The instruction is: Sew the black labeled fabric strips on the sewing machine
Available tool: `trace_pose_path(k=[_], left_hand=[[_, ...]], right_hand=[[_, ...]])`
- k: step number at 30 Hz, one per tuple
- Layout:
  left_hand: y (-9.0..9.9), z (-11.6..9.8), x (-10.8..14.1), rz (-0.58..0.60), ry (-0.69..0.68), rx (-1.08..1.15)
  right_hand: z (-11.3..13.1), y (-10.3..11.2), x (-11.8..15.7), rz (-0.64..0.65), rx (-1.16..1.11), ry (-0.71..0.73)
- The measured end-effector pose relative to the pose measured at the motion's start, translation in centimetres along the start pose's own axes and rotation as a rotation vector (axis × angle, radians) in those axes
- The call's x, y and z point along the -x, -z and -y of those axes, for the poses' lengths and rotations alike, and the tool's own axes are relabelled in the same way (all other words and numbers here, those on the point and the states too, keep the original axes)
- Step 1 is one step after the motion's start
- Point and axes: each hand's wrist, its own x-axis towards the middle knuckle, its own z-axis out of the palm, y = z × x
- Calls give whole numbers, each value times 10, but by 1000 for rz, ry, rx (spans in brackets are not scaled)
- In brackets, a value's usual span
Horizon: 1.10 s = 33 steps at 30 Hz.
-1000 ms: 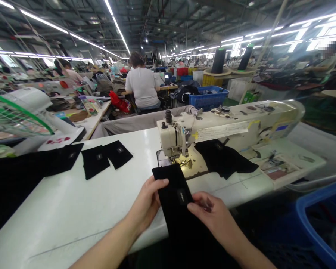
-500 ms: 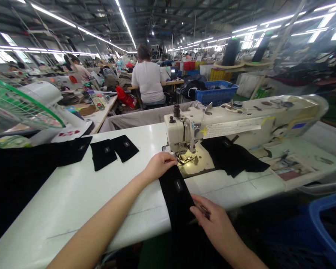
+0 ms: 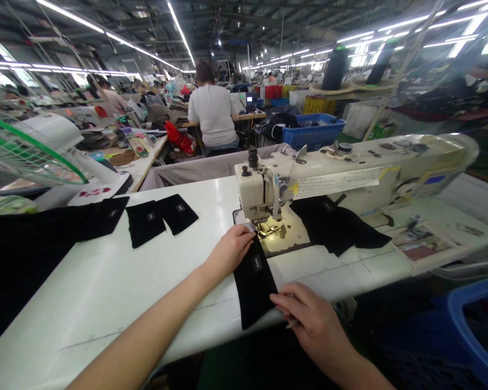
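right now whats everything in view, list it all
black fabric piece with label: 1, black, at the needle under both hands
sewing machine: 1, cream, on the table
table: 1, white
labelled black pieces: 3, black, table left
black fabric pile: 1, behind the needle
fan: 1, green and white, far left
blue bin: 1, lower right
co-worker: 1, white top, seated ahead
left hand: on the piece's top edge
right hand: grip on its lower edge
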Motion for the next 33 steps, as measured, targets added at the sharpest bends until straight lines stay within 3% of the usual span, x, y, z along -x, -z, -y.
trace_pose_path(k=[8, 24, 33], left_hand=[[-1, 7, -3, -16, -90, 84], [-3, 13, -7, -26, -133, 60], [2, 12, -10, 8, -135, 32]], right_hand=[[2, 0, -1, 12, 92, 50], [-4, -2, 1, -5, 105, 68], [-4, -2, -3, 52, 110, 27]])
